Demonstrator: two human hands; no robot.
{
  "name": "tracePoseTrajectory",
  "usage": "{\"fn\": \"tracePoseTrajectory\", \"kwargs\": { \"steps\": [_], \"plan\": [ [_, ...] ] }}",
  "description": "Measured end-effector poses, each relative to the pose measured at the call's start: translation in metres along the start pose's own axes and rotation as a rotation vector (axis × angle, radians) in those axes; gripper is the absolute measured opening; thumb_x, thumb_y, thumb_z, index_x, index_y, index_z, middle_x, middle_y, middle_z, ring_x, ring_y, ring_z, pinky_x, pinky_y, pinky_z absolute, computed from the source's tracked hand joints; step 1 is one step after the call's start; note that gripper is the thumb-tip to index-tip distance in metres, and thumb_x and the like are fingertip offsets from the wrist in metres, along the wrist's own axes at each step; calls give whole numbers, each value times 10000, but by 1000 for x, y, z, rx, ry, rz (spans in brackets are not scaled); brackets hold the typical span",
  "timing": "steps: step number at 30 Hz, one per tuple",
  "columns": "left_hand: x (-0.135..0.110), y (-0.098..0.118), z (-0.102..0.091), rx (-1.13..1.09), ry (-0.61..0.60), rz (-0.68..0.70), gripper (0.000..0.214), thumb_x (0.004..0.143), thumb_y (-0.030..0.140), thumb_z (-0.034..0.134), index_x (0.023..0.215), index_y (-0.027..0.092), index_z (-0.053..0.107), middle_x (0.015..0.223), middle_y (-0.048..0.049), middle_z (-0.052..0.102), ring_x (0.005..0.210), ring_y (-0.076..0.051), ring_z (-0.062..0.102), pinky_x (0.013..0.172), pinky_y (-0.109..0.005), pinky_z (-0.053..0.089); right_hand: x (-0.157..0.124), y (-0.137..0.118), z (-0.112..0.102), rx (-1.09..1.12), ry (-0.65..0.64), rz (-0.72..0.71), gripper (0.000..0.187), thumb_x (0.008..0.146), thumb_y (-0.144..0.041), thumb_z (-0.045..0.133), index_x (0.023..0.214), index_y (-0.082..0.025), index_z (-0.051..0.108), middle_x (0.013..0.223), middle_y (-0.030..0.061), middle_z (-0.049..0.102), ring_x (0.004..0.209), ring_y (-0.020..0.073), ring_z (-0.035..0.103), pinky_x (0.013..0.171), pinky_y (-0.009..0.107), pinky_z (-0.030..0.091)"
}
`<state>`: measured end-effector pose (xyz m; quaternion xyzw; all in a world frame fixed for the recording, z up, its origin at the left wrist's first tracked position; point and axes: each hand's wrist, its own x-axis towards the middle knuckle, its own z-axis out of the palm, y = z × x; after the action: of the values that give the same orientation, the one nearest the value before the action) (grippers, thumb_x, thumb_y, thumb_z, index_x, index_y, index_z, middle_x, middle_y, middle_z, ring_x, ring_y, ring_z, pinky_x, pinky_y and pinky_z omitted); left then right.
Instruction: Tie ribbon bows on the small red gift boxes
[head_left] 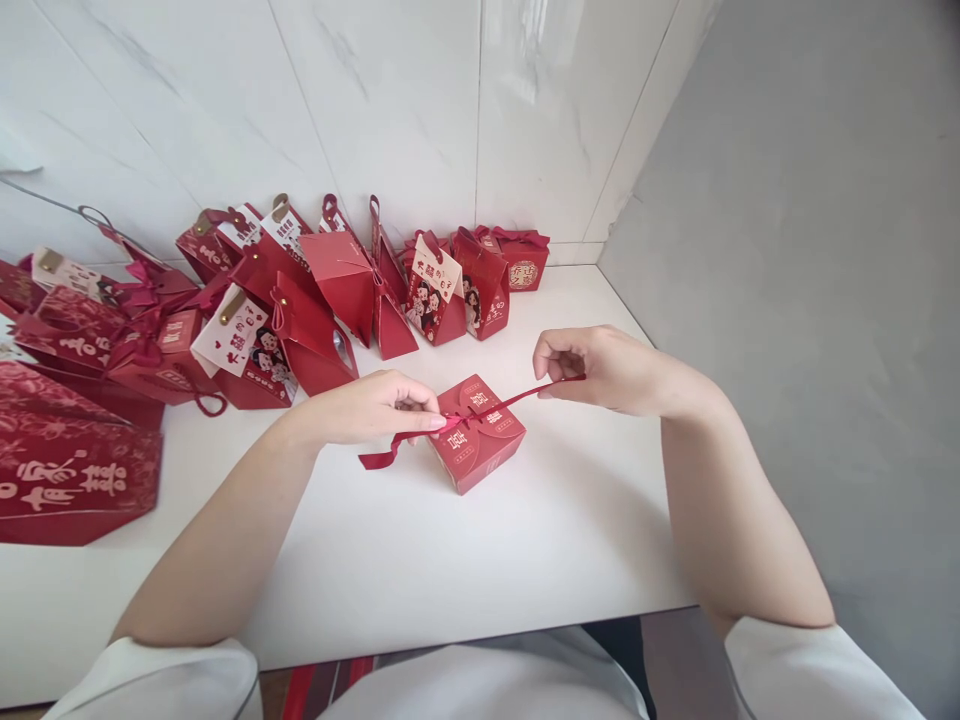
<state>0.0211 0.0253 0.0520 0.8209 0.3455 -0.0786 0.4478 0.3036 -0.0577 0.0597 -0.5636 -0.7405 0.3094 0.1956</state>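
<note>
A small red gift box [480, 450] with gold lettering and curved top flaps sits on the white table in front of me. A dark red ribbon [517, 399] crosses its top, threaded at the middle of the flaps. My left hand [390, 405] pinches the ribbon at the box's left edge, and a loose tail hangs past the fingers onto the left side. My right hand [592, 370] is closed on the other end, holding it raised and taut to the right of the box. The fingertips of the right hand are partly hidden.
Many red gift boxes stand along the tiled wall [405, 100], among them a box with a white flap [240, 330] and a large box [75, 460] at the left. A grey surface [787, 250] borders the white table [450, 570] on the right.
</note>
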Motion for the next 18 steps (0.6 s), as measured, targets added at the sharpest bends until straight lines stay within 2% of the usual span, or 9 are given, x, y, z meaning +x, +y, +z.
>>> {"fn": "tracePoseTrajectory", "kwargs": {
  "steps": [4, 10, 12, 15, 18],
  "plan": [
    [-1, 1, 0, 5, -4, -13, 401, 826, 556, 546, 729, 177, 636, 666, 3, 521, 545, -93, 372, 498, -220, 279, -2, -2, -2, -83, 56, -11, 69, 792, -296, 619, 790, -234, 589, 620, -44, 426, 552, 105, 360, 518, 242, 293],
    [-7, 5, -1, 63, 0, -34, 387, 829, 525, 534, 675, 174, 595, 619, 6, 473, 525, -94, 353, 497, -224, 268, -1, -7, 5, -135, 192, -156, 118, 849, -259, 553, 841, -230, 667, 547, -49, 311, 526, 111, 287, 541, 259, 291],
    [-8, 7, -3, 111, 18, -27, 371, 830, 505, 534, 670, 177, 598, 608, 7, 476, 530, -98, 363, 505, -222, 272, -1, -7, 5, -136, 196, -172, 158, 860, -279, 547, 845, -228, 695, 530, -40, 352, 521, 114, 312, 545, 266, 300],
    [-10, 9, -5, 147, 68, -20, 339, 832, 476, 536, 674, 183, 597, 607, 14, 477, 550, -102, 381, 524, -215, 287, -1, -3, 3, -116, 159, -140, 198, 858, -324, 560, 855, -229, 734, 577, -3, 503, 544, 122, 387, 546, 273, 321],
    [-10, 10, -7, 142, 92, -34, 312, 832, 458, 541, 685, 190, 603, 612, 23, 476, 556, -99, 384, 528, -213, 288, -1, 1, 0, -55, 31, -69, 224, 845, -379, 585, 890, -243, 757, 647, 7, 579, 559, 119, 404, 530, 270, 323]
  ]
}}
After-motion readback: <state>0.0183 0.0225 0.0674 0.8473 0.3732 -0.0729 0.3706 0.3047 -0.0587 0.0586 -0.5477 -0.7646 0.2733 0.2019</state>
